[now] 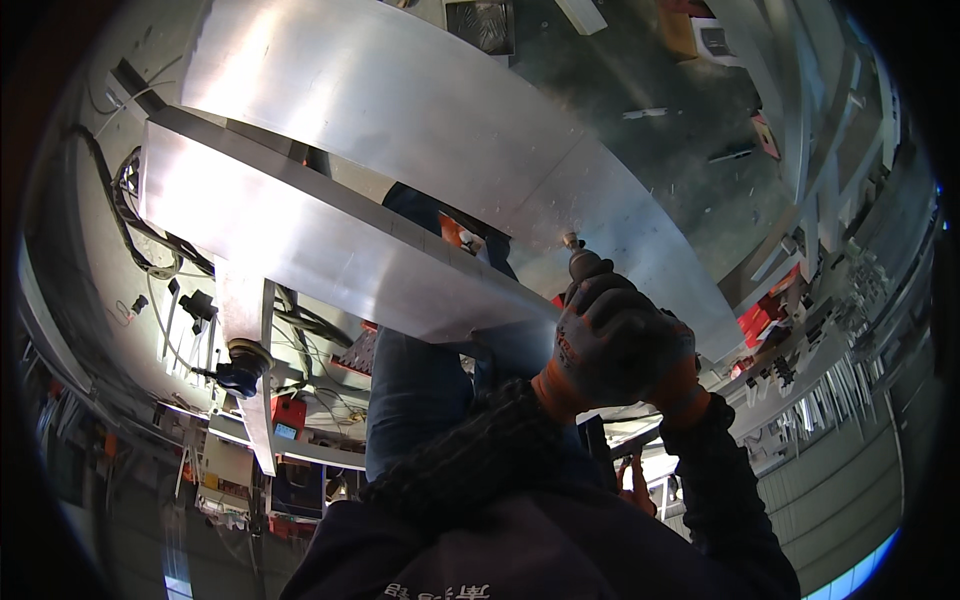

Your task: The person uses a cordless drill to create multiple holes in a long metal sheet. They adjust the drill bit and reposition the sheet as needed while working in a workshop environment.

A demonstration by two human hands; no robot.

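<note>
Both my hands wear grey and orange work gloves. My left hand point(600, 340) is wrapped round the neck of a slim dark power tool, which looks like a die grinder point(588, 265). My right hand point(678, 358) is closed close behind it, on the tool's rear part; the fingers there are mostly hidden. The tool's small round tip point(571, 240) rests at or just above a wide shiny metal panel point(420, 110), beside a thin seam line. Small bright specks are scattered around the tip. Nearer to me lies a second, narrower metal panel point(300, 240), with a dark gap between the two.
A round sander point(242, 368) sits on a metal bar at left, near black hoses point(125, 220). A red box with a small screen point(289, 416) stands below it. Metal profiles point(830, 150) and a red object point(768, 312) are at right; an open box point(480, 25) is at the far side.
</note>
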